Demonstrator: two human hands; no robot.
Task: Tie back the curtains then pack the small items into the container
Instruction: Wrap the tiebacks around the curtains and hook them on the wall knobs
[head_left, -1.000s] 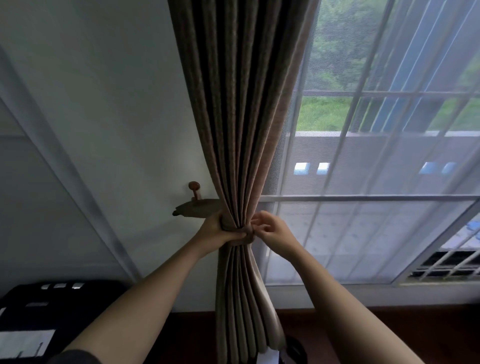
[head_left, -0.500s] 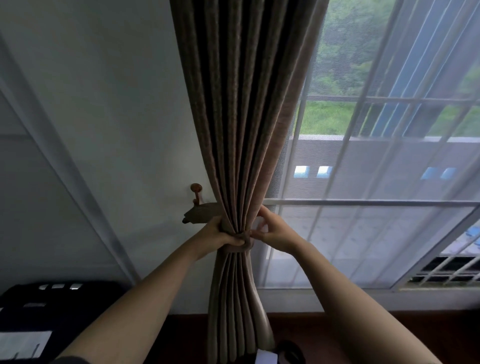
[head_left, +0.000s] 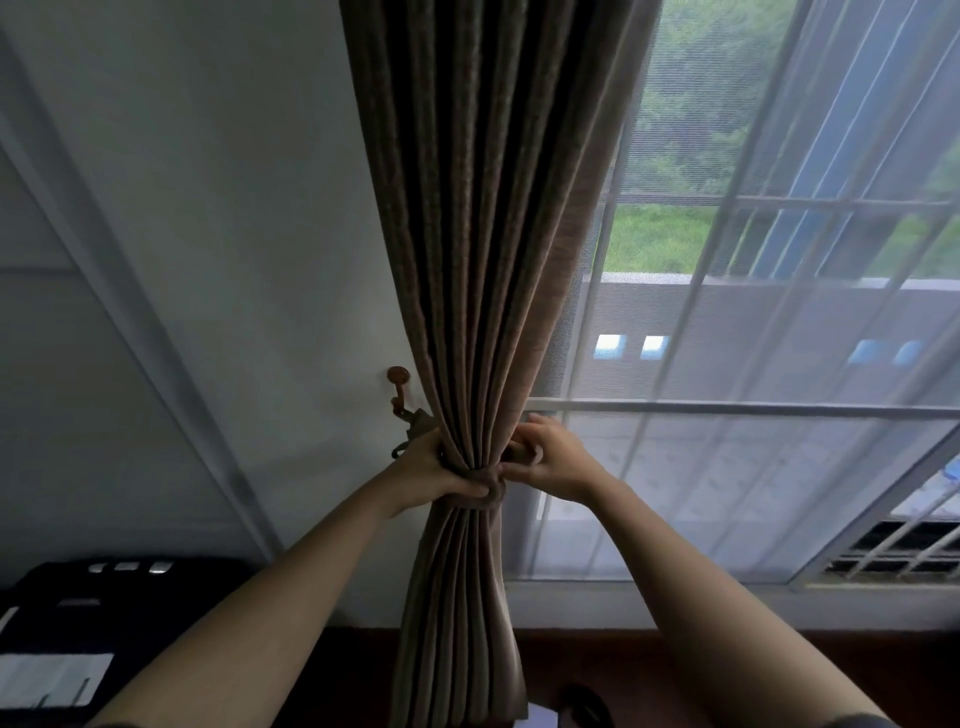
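where band (head_left: 496, 493) cinches curtain (head_left: 488, 260), hook (head_left: 398, 376) stands beside.

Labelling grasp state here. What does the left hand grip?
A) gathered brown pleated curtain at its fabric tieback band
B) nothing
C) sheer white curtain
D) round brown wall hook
A: the left hand curls its fingers round the gathered brown pleated curtain at the fabric tieback band; the round brown wall hook stands clear above the hand.
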